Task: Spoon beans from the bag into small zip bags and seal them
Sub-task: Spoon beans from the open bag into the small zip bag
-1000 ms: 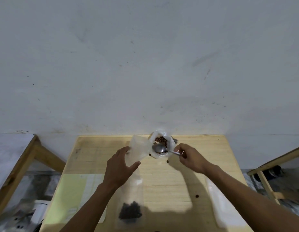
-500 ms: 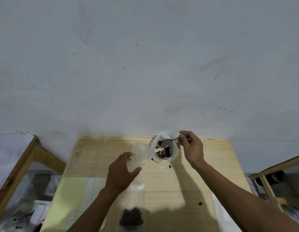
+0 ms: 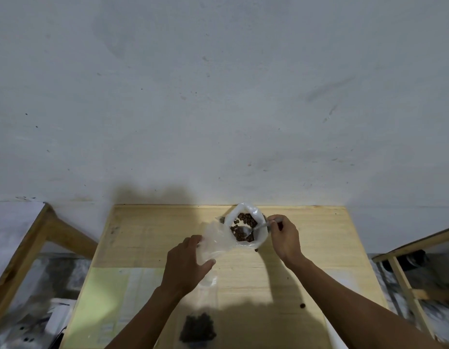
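1. The right hand (image 3: 285, 236) pinches the handle of a metal spoon (image 3: 253, 229) between thumb and curled fingers, just beside the right edge of the white bean bag (image 3: 244, 224).
2. The spoon's bowl sits down inside the open mouth of that bag, among the brown beans (image 3: 246, 219); whether the bowl carries any beans is hard to tell at this size.
3. The bean bag stands upright near the far edge of the wooden desk (image 3: 147, 230), close to the grey wall (image 3: 218, 96).
4. The left hand (image 3: 186, 265) grips an empty, clear small zip bag (image 3: 215, 241), thumb on one side and fingers on the other, holding it raised off the desk with its far end touching or just beside the bean bag's left side.
5. A second small zip bag, with a dark heap of beans in it (image 3: 198, 327), lies flat on the near part of the desk, between the two forearms and in shadow.
6. One loose bean (image 3: 302, 305) lies on the desk near the right forearm, and another (image 3: 256, 250) sits just beside the base of the bean bag.
7. A pale green sheet (image 3: 102, 293) lies on the near left of the desk.
8. Wooden frames stand off both sides of the desk, the left one (image 3: 24, 253) well apart from the hands.
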Motion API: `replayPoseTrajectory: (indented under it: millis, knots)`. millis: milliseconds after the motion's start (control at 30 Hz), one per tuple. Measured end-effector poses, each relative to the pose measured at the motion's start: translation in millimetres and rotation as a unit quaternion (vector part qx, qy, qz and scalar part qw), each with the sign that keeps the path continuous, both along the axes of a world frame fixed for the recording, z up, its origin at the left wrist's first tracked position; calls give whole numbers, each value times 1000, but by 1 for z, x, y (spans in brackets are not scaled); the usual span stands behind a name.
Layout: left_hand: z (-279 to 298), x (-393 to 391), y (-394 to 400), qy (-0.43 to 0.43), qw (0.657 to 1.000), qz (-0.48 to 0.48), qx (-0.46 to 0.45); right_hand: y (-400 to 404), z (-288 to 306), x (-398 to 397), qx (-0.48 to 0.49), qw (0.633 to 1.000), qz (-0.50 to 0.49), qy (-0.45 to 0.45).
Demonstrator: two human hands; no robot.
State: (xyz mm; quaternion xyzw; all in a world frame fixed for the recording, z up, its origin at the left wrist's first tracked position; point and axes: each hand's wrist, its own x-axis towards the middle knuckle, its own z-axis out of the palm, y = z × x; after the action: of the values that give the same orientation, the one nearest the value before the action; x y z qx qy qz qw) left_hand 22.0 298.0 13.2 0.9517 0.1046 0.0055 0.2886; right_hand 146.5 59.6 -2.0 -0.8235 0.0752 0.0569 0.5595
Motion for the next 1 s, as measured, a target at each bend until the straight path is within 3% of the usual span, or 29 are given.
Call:
replayPoseTrajectory:
  millis: [200, 300, 633, 833, 1000]
  knots:
    - [-1, 7, -7, 42, 998, -26, 41, 9, -7, -2, 60, 986, -17, 156]
    - [-1, 8, -8, 44, 998, -23, 33, 7, -4, -2, 90, 980, -45, 174]
    - [-4, 5, -11, 17, 999, -29, 19, -30, 44, 8, 147, 979, -112, 87]
    - [7, 17, -23, 0, 999, -36, 26, -38, 91, -6, 142, 987, -72, -5]
    - [13, 24, -32, -30, 999, -39, 19, -37, 108, -35, 82, 993, 20, -77]
